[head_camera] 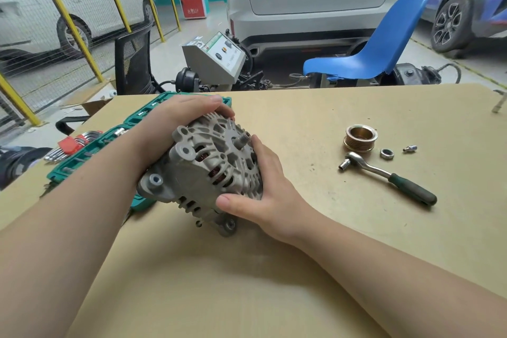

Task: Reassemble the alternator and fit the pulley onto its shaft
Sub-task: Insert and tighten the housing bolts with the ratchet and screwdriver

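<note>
Grey alternator (211,170) gripped by left hand (178,118) and right hand (258,195); one pulley (360,136), one nut (386,153) apart.

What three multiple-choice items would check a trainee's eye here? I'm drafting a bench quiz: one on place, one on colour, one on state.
1. Where is the pulley?
A. on the shaft
B. on the table, right of the alternator
C. in the socket case

2. What colour is the ratchet grip?
A. green
B. red
C. yellow

3. How is the alternator held?
A. lying untouched
B. by one hand only
C. by both hands

Answers:
1 B: it sits on the table beside the nut, and the shaft is bare.
2 A: dark green handle.
3 C: the left hand and right hand both grip it.
</note>
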The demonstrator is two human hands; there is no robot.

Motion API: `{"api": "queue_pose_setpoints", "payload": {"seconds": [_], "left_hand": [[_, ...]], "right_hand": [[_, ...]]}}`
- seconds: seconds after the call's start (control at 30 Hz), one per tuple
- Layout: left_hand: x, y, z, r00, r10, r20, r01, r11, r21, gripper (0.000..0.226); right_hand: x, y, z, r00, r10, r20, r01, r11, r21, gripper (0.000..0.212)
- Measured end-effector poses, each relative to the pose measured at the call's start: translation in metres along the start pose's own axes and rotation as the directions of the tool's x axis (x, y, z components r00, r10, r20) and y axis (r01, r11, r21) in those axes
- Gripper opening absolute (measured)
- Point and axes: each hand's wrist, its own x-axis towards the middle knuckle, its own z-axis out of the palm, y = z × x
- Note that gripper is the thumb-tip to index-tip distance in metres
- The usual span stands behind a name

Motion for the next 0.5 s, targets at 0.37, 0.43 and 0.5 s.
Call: {"api": "queue_pose_setpoints", "payload": {"seconds": [0.37,0.43,0.5], "left_hand": [[-0.0064,0.01,0.0092,0.997,-0.059,-0.057,0.054,0.995,-0.082,0.05],[-0.007,0.0092,0.0085,0.995,-0.093,-0.034,0.089,0.989,-0.118,0.052],[-0.008,0.0083,0.0072,0.99,-0.143,-0.012,0.14,0.982,-0.126,0.06]], "right_hand": [[0.0007,0.0003,-0.004,1.0,0.001,0.012,-0.001,1.0,0.0,0.129],[0.0003,0.0,-0.0041,1.0,0.005,0.014,-0.005,1.0,0.006,0.13],[0.0002,0.0007,-0.0038,1.0,0.007,0.009,-0.007,1.0,0.008,0.129]]}}
